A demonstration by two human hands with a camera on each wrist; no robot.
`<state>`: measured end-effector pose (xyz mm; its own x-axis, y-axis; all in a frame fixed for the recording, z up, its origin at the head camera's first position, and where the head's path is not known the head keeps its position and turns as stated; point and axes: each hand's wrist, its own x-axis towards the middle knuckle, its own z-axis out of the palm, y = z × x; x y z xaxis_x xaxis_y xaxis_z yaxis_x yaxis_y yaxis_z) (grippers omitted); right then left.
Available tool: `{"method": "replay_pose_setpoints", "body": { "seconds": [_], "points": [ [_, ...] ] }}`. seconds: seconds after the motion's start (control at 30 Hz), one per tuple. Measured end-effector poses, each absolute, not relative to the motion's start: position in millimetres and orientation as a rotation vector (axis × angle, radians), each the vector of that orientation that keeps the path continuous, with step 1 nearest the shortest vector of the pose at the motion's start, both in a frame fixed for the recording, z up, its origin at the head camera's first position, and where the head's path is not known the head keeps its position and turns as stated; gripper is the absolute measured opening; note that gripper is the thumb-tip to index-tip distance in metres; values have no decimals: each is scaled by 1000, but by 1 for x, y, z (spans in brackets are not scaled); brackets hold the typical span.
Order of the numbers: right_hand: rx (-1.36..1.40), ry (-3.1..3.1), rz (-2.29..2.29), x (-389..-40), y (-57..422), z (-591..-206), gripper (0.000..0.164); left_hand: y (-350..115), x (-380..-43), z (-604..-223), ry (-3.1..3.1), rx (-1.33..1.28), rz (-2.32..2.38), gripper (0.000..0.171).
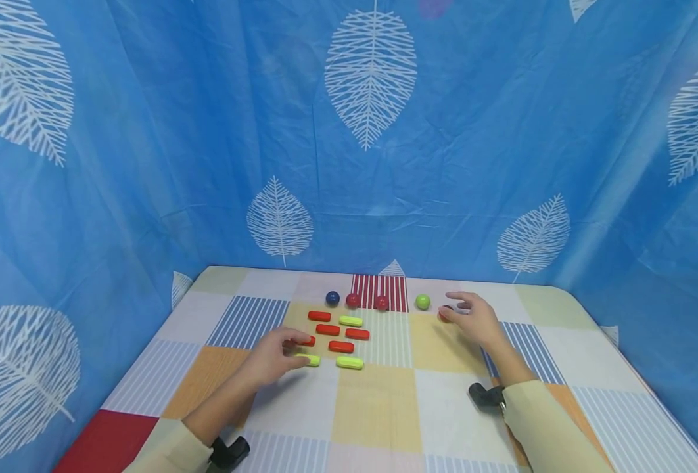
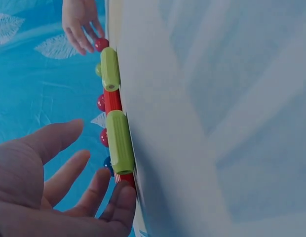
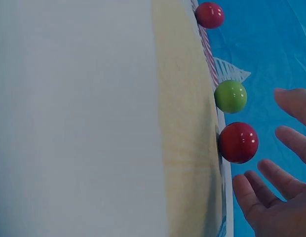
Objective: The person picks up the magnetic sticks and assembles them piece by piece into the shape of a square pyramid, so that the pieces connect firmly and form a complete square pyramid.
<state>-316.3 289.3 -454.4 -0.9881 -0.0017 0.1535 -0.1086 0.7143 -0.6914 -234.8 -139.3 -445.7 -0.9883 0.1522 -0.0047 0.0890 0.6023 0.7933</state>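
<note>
My left hand (image 1: 271,356) hovers at the left edge of a group of small ribbed cylinders, fingers and thumb apart. Its fingers are close by a red cylinder (image 1: 308,341), partly hidden behind them, and its thumb is beside a lime-green cylinder (image 1: 311,360). In the left wrist view, the lime-green cylinder (image 2: 120,143) stands in front of the spread fingers. Toward the back right, my right hand (image 1: 473,320) is held over a red ball (image 1: 443,315). From the right wrist, that red ball (image 3: 238,142) shows with a gap between it and the loosely bent fingers.
Along the table's back lie a blue ball (image 1: 332,299), two more red balls (image 1: 353,300) and a green ball (image 1: 422,302). Several red cylinders (image 1: 341,347) and two lime-green ones (image 1: 349,362) lie right of my left hand. A blue leaf-patterned curtain (image 1: 349,197) surrounds the patchwork-covered table (image 1: 375,407).
</note>
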Motion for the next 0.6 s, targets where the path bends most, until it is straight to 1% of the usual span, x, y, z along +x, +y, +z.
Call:
{"method": "replay_pose_setpoints", "body": {
  "seconds": [0.23,0.4,0.6],
  "points": [
    [61,-2769,1214,-325,291,-459,53,-145,-243,-449,2674,193,1334,27],
    [49,-2766,1223,-328,291,-462,48,-146,-249,-451,2651,196,1315,24],
    [16,-2781,1249,-331,292,-464,44,-147,-253,-450,2654,210,1261,25]
  ]
}}
